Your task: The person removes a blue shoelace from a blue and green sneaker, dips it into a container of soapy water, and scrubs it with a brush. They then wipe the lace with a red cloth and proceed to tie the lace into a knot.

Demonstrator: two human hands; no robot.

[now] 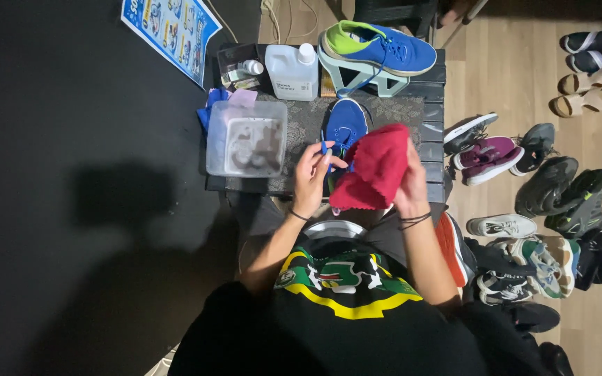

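**Red cloth going to a blue shoe on the low table**

Nearest the camera, above the person's lap, the right hand (pixel 410 186) is closing around a red cloth (pixel 373 169), bunching it so that a loose corner is hanging down toward the knees. The left hand (pixel 311 175) is pinching something small and blue at its fingertips (probably a lace end or the shoe's tongue, though the view is too small to be sure), fingers narrowed, not spread.

To do this step well, I judge the left hand should be keeping the shoe steady while the cloth is folded to a flat pad, so the loose corner is not dragging over the table.

Just beyond the hands, the blue shoe (pixel 345 127) is lying on a patterned mat (pixel 398 111) on the dark table (pixel 435 150), toe pointing away from the person, its heel end hiding behind the hands and cloth. Its upper is looking plain blue.

Beside it on the left, a clear plastic tub (pixel 247 138) is holding murky water. Farther back, a white jug (pixel 291 72) is standing, and a second blue shoe with a green heel (pixel 377 47) is resting on a pale stand (pixel 364 75). Off to the right, many shoes (pixel 538 202) are sitting on the wooden floor.
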